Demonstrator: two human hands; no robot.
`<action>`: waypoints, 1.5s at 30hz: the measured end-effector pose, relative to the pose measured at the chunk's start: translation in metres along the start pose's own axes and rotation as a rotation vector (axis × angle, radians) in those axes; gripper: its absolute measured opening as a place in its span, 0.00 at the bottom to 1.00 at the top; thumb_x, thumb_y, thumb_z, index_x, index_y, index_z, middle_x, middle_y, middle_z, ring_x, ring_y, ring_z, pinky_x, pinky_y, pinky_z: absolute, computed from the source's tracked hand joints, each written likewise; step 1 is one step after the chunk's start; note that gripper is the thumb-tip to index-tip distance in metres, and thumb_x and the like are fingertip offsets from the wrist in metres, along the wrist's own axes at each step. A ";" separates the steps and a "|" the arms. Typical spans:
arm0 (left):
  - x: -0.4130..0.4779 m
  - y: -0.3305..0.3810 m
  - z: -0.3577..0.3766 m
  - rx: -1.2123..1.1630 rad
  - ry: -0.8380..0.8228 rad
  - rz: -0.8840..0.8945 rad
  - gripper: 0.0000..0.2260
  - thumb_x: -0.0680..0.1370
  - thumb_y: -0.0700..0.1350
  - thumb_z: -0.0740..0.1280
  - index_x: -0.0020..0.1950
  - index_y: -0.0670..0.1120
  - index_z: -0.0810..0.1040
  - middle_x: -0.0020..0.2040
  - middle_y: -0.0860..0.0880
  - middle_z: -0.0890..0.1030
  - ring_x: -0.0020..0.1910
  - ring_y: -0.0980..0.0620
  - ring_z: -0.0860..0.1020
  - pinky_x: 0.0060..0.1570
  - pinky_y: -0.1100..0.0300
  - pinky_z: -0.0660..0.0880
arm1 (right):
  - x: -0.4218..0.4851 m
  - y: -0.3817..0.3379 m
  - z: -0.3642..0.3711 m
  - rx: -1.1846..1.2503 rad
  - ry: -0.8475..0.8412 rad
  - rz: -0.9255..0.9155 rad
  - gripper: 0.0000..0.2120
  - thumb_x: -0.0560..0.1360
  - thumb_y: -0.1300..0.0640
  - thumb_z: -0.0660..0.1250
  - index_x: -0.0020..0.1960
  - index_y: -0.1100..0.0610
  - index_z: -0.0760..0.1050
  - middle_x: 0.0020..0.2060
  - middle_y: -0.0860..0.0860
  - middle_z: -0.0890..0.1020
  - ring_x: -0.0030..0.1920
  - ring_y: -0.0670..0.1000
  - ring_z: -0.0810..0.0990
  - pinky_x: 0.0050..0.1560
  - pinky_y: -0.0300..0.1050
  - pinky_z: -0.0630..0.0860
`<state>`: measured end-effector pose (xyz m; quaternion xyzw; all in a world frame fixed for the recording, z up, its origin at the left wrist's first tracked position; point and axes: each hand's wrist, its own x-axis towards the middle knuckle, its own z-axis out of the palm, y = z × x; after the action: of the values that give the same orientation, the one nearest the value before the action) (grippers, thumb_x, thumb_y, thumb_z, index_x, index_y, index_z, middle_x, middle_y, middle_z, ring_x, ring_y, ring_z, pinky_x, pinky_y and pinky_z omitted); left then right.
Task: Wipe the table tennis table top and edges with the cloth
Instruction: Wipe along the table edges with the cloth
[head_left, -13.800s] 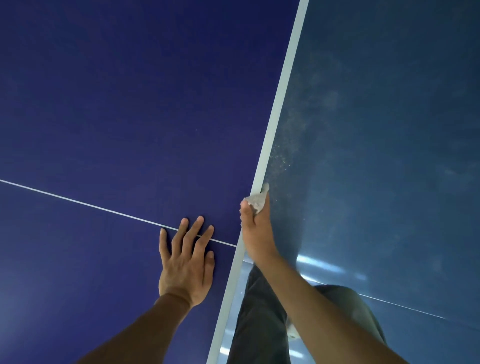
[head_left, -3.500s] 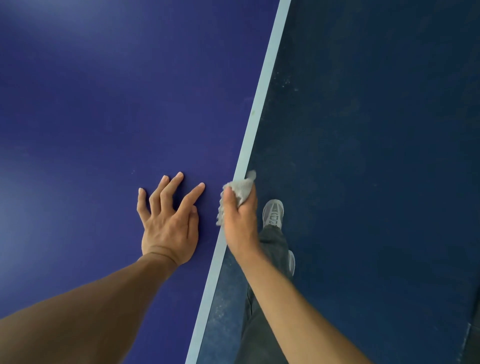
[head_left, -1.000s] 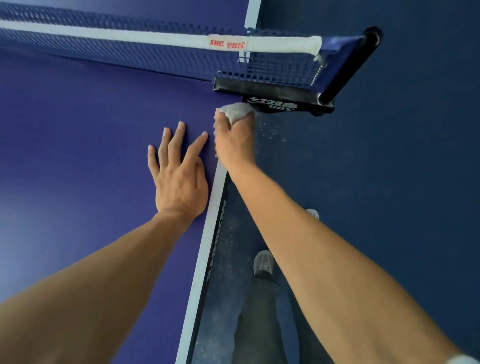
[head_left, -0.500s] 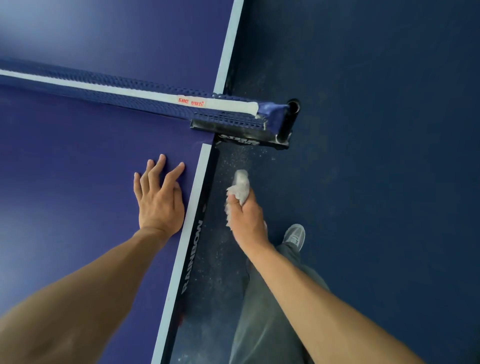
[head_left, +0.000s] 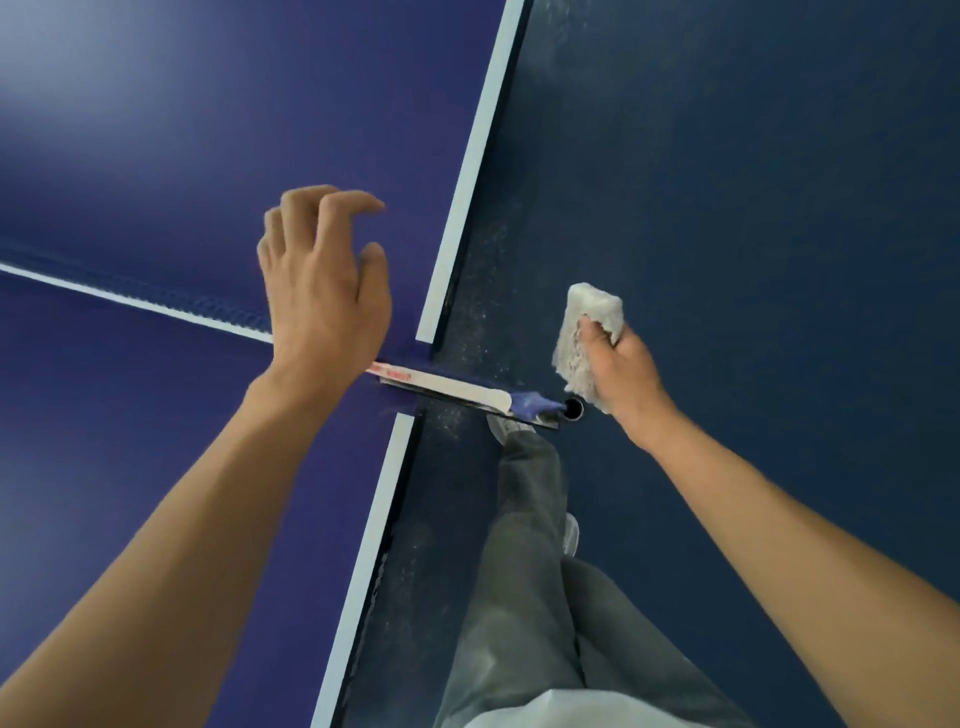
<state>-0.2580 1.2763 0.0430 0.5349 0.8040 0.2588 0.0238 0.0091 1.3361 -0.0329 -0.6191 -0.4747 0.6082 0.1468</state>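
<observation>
Our right grip (head_left: 618, 369) is clamped on the cloth (head_left: 592, 306), held off the worktop (head_left: 156, 156), over the floor (head_left: 753, 208), just right of the net post (head_left: 571, 409). We judge this is to clear the post. Our left grip (head_left: 322, 280) hovers above the net (head_left: 156, 306), fingers loosely curled and holding nothing, likely to brace on the far half. Next target, we reckon: the far right edge line (head_left: 483, 140).

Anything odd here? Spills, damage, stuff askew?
Only one thing: pale specks litter the dark floor along the table edge, on both sides of the net post. They look like dust or debris. The cloth is in the grip of the right hand, off the table. No damage visible.
</observation>
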 end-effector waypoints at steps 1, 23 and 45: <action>0.021 -0.006 0.006 0.046 -0.137 -0.020 0.19 0.79 0.41 0.62 0.70 0.48 0.74 0.68 0.43 0.72 0.67 0.42 0.69 0.67 0.47 0.65 | 0.013 -0.012 0.010 -0.023 -0.088 0.014 0.07 0.86 0.48 0.62 0.53 0.47 0.77 0.44 0.42 0.81 0.38 0.35 0.82 0.35 0.26 0.73; 0.090 -0.098 0.124 0.189 -0.300 -0.149 0.23 0.84 0.56 0.55 0.80 0.59 0.63 0.83 0.47 0.57 0.83 0.44 0.51 0.80 0.38 0.44 | 0.145 -0.108 0.150 0.231 -0.084 0.062 0.07 0.87 0.55 0.61 0.60 0.55 0.65 0.38 0.51 0.77 0.31 0.45 0.77 0.31 0.44 0.79; 0.094 -0.086 0.125 0.209 -0.229 -0.184 0.21 0.82 0.52 0.59 0.74 0.51 0.75 0.81 0.41 0.63 0.82 0.38 0.57 0.80 0.36 0.46 | 0.216 -0.143 0.118 0.216 -0.121 0.011 0.10 0.84 0.50 0.66 0.63 0.48 0.67 0.47 0.51 0.80 0.36 0.39 0.81 0.37 0.34 0.79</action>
<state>-0.3316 1.3819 -0.0807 0.4846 0.8641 0.1079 0.0829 -0.1964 1.5275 -0.0827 -0.5645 -0.4109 0.6928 0.1803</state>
